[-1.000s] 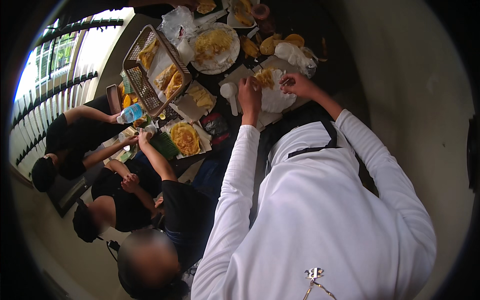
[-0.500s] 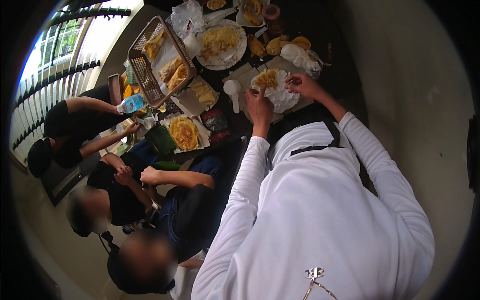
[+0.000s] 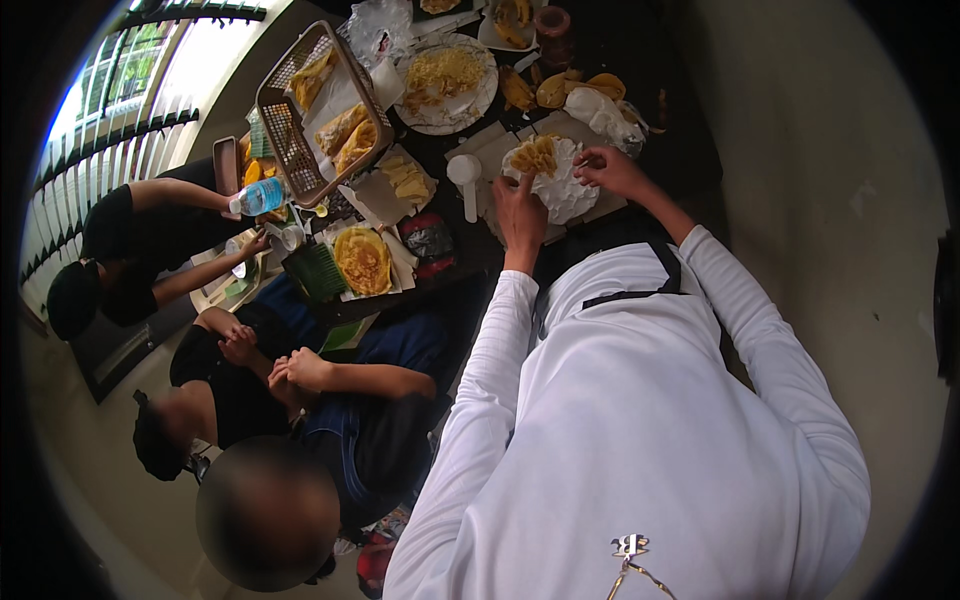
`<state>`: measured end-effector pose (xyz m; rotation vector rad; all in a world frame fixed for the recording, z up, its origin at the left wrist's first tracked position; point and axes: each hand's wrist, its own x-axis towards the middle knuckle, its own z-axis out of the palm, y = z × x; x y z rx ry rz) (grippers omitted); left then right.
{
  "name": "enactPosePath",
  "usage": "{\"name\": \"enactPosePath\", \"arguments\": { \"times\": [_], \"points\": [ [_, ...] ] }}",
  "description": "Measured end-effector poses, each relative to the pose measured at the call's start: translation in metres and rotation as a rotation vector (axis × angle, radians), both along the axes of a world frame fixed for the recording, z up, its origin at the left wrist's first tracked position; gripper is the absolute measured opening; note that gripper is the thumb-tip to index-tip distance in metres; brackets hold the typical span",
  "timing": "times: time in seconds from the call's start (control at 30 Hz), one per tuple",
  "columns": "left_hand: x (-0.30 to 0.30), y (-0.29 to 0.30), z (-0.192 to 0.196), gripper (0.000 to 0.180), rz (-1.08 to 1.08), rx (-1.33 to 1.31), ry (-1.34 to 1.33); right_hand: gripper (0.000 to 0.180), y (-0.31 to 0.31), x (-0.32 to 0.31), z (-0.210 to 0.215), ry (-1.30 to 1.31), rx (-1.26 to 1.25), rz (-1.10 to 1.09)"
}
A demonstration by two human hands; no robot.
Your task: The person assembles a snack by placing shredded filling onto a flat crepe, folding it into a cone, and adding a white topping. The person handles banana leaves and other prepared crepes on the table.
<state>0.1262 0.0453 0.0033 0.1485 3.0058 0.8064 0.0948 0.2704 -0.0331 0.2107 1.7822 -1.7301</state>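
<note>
Where both hands meet, yellow shredded food (image 3: 533, 155), heaped on crumpled white paper (image 3: 565, 190)

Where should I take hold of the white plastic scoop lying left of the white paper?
Take the white plastic scoop by its straight handle, coming from the near side beside the left hand. The handle points toward the person and looks free; the round bowl at the far end seems harder to pinch.

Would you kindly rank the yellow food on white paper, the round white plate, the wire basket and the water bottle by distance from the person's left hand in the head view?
1. Yellow food on white paper, touching the left hand.
2. Round white plate, beyond, up the table.
3. Wire basket, further left.
4. Water bottle, far left, in another person's hand; close to the basket's rank.
</note>
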Motion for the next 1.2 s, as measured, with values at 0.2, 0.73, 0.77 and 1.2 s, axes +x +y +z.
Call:
{"name": "enactPosePath", "arguments": {
  "times": [0.2, 0.73, 0.77, 1.2],
  "points": [
    [-0.001, 0.002, 0.003, 0.048, -0.011, 0.017, -0.016, 0.025, -0.001, 0.002, -0.004, 0.003, -0.03, -0.05],
    [0.037, -0.061, -0.007, 0.024, 0.404, 0.212, -0.108, 0.023, -0.005, -0.006, 0.007, 0.008, 0.02, -0.023],
    [0.039, -0.058, -0.006, 0.024, 0.388, 0.235, -0.149, 0.023, -0.005, -0.006, 0.008, 0.016, 0.024, -0.022],
    [0.04, -0.042, -0.019, 0.018, 0.317, 0.161, -0.149, 0.022, -0.005, -0.005, 0.007, 0.037, 0.031, -0.022]
  ]
}}
